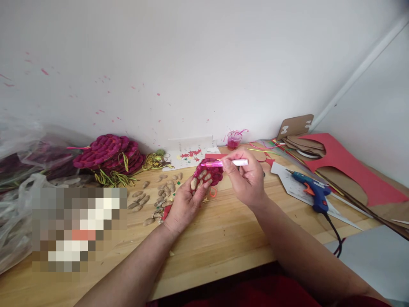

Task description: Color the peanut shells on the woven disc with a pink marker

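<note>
My left hand (185, 202) is closed on a round magenta woven piece (217, 174) that has several peanuts on its face. A pink-and-white pen-like tube (238, 162) is pinched in my right hand (246, 179), its pink end pointing left over the top of the woven piece. Whether the tip touches the piece cannot be made out. Loose peanuts (166, 189) lie on the wooden table left of my left hand, near a small red piece (166, 212). An orange loop (213, 192) lies just below the woven piece.
Stacked magenta woven rounds (108, 153) and plastic bags (15, 213) stand at the left. Behind my hands are star stickers (191, 153) and a cup of pink liquid (234, 140). A blue glue gun (315, 189), its cord and red sheets (348, 166) lie right. A blurred patch covers the lower left.
</note>
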Action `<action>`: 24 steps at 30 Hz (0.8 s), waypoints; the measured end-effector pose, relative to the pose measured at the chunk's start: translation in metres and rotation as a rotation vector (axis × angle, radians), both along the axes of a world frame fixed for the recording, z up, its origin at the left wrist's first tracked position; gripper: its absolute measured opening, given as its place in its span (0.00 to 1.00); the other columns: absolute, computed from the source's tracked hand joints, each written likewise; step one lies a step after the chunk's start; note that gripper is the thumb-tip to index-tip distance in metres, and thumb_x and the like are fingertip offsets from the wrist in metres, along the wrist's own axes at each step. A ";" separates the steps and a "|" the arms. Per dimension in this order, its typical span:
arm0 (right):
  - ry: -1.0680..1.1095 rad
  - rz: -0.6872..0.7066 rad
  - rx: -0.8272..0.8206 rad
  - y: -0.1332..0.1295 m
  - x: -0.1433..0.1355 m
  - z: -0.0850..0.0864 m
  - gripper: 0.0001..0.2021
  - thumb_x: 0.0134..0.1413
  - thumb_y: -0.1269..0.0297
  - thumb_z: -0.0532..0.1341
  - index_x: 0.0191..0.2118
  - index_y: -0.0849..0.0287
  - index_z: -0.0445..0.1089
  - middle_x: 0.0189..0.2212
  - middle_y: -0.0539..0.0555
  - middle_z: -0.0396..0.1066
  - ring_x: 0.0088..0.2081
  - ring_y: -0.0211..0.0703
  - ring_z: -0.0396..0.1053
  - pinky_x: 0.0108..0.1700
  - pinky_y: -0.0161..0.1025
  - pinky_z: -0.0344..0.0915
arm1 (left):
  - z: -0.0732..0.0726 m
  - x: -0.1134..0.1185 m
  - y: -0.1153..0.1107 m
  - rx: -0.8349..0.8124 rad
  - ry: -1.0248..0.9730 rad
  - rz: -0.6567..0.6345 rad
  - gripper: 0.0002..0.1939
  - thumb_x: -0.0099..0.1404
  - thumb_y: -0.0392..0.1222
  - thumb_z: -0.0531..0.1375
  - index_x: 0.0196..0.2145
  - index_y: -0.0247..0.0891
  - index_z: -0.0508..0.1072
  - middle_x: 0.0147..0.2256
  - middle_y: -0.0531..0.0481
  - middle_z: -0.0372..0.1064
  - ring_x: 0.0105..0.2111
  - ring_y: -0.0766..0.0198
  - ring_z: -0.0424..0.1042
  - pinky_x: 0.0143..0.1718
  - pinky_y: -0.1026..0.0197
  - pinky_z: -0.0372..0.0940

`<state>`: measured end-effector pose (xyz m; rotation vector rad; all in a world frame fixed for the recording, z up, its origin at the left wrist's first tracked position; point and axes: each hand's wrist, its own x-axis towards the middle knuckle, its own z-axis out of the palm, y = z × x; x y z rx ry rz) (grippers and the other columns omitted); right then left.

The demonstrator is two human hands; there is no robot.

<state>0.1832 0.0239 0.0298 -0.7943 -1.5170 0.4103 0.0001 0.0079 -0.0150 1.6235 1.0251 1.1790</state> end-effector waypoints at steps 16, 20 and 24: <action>-0.074 -0.012 0.082 -0.003 0.000 0.003 0.03 0.68 0.63 0.63 0.40 0.54 0.71 0.35 0.52 0.74 0.38 0.44 0.71 0.41 0.46 0.67 | 0.002 0.001 0.001 0.082 0.030 0.014 0.13 0.74 0.49 0.60 0.49 0.39 0.76 0.39 0.46 0.79 0.41 0.58 0.77 0.47 0.57 0.71; -0.115 0.015 0.124 -0.006 -0.001 0.006 0.02 0.68 0.64 0.62 0.41 0.53 0.70 0.35 0.52 0.74 0.39 0.45 0.71 0.42 0.47 0.67 | 0.002 0.000 0.001 0.059 0.069 0.023 0.15 0.74 0.51 0.60 0.48 0.38 0.77 0.38 0.46 0.78 0.38 0.58 0.75 0.44 0.58 0.70; -0.126 -0.040 0.121 -0.005 -0.001 0.005 0.02 0.68 0.64 0.62 0.41 0.53 0.70 0.35 0.53 0.74 0.39 0.46 0.71 0.42 0.47 0.67 | 0.001 0.000 0.000 0.051 0.065 0.030 0.14 0.74 0.52 0.60 0.46 0.38 0.76 0.36 0.47 0.77 0.37 0.59 0.75 0.41 0.59 0.70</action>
